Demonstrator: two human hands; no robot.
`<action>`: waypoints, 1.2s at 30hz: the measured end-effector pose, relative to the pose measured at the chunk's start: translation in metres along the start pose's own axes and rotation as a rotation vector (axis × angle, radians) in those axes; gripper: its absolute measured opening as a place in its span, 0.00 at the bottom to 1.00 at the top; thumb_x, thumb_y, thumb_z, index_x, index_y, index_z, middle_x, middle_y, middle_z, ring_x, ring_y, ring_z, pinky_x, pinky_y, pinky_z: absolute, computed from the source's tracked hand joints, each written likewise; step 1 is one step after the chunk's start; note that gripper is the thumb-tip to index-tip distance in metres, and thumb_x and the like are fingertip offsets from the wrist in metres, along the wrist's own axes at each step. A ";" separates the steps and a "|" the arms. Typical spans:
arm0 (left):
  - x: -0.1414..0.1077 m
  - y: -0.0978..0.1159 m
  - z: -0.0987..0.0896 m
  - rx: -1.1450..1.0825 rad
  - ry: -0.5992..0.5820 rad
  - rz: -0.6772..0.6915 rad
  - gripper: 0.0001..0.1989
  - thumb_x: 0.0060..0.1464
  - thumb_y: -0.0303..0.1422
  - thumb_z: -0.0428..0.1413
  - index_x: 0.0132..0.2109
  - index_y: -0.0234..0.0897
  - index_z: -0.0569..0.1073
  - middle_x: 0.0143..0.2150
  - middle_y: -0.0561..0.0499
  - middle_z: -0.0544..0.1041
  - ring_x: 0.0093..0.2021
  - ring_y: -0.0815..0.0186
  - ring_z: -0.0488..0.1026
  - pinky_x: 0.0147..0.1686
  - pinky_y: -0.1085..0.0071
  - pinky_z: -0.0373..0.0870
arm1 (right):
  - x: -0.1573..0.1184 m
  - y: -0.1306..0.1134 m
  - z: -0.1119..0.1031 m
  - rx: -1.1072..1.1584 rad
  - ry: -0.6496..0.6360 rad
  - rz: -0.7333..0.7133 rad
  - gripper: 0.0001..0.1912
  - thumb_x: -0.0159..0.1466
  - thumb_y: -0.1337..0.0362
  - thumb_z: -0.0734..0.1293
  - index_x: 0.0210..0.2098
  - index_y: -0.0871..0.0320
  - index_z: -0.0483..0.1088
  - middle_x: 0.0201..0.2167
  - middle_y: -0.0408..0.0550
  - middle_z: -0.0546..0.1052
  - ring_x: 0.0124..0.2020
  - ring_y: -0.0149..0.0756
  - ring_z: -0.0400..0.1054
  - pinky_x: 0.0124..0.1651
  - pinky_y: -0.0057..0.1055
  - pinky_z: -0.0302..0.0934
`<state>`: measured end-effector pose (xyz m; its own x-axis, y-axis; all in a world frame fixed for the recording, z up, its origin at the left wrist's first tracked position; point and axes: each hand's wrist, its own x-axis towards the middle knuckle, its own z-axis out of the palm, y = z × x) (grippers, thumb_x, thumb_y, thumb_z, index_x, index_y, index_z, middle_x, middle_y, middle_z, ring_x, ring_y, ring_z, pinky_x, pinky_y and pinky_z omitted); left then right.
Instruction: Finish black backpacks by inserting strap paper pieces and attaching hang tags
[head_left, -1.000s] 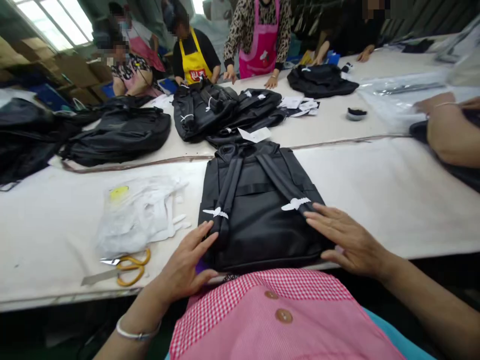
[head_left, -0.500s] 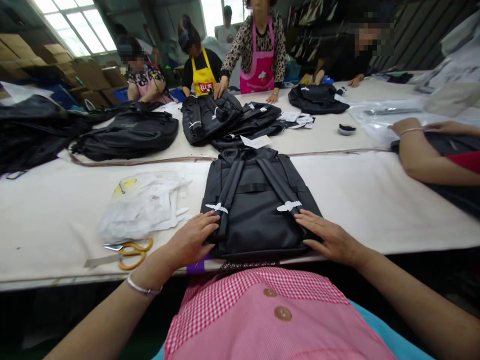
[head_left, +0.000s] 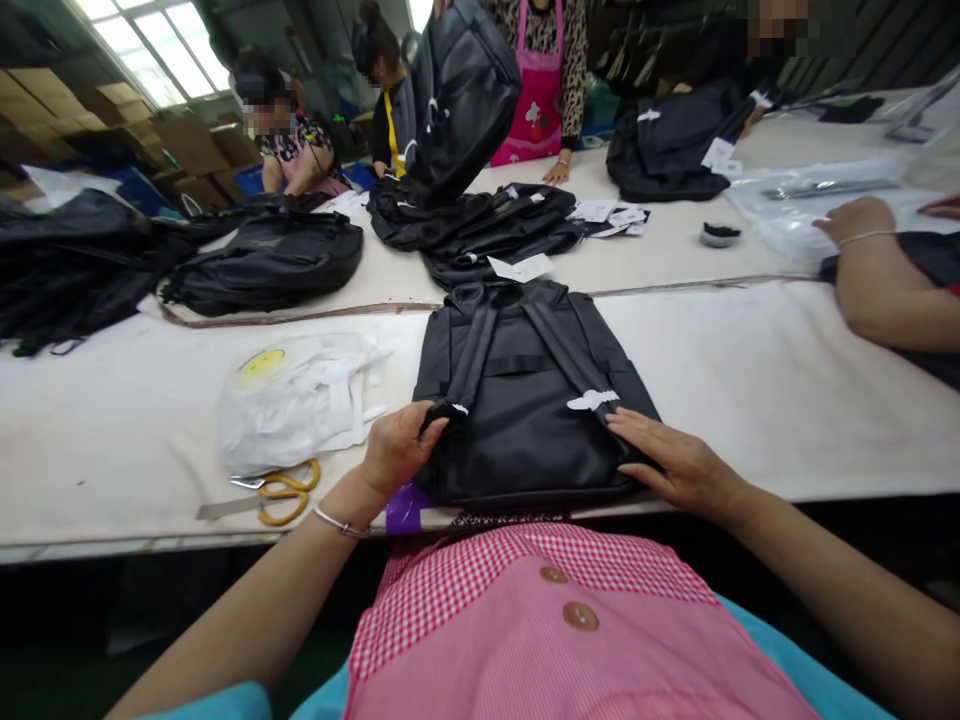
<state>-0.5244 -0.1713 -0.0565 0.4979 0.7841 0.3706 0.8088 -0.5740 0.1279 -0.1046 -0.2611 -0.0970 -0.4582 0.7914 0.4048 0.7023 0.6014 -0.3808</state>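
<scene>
A black backpack [head_left: 536, 430] lies on the table in front of me, its shoulder straps facing up. My left hand [head_left: 403, 445] pinches the lower part of its left strap [head_left: 469, 370]; a bit of white tie shows beside the fingertips. On the other side, my right hand [head_left: 679, 462] rests with fingers stretched out on the lower right edge, touching the right strap [head_left: 566, 350]. A white tie [head_left: 592, 400] is wrapped around that strap just above my fingers. A white paper tag [head_left: 521, 267] sits at the top of the backpack.
Left of the backpack lie a clear plastic bag [head_left: 292, 410] of white strips and yellow-handled scissors [head_left: 289, 492]. Beyond are piled black bags [head_left: 502, 225] and a dark brush-like item [head_left: 720, 235]. A co-worker's arm [head_left: 870, 270] reaches in from the right; other people stand across the table.
My left hand has closed on the left strap, where it lay with fingers extended before. My right hand stays spread. Across the table, a person has lifted a black backpack off the pile.
</scene>
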 end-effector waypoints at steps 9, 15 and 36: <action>-0.008 0.005 -0.001 0.004 0.072 -0.035 0.13 0.62 0.39 0.49 0.46 0.36 0.72 0.38 0.44 0.79 0.38 0.60 0.77 0.40 0.66 0.72 | -0.002 0.004 0.002 0.008 0.013 0.006 0.31 0.65 0.62 0.65 0.66 0.54 0.56 0.62 0.51 0.66 0.63 0.46 0.59 0.65 0.44 0.58; -0.042 0.037 -0.001 -0.065 -0.109 0.251 0.16 0.60 0.35 0.53 0.53 0.36 0.71 0.55 0.40 0.75 0.57 0.55 0.71 0.60 0.53 0.61 | -0.006 0.002 0.006 0.025 0.008 0.021 0.32 0.65 0.62 0.65 0.67 0.54 0.55 0.63 0.52 0.65 0.65 0.47 0.57 0.66 0.46 0.57; 0.058 0.065 0.005 0.109 -0.383 0.059 0.26 0.63 0.48 0.44 0.58 0.35 0.70 0.59 0.39 0.70 0.59 0.54 0.66 0.57 0.59 0.63 | 0.102 -0.013 -0.037 -0.131 0.013 0.113 0.29 0.68 0.51 0.59 0.61 0.62 0.63 0.64 0.57 0.63 0.67 0.47 0.51 0.65 0.48 0.49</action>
<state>-0.4413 -0.1623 -0.0311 0.6086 0.7934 0.0022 0.7934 -0.6086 0.0108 -0.1401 -0.1925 -0.0204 -0.3654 0.8511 0.3769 0.8142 0.4885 -0.3137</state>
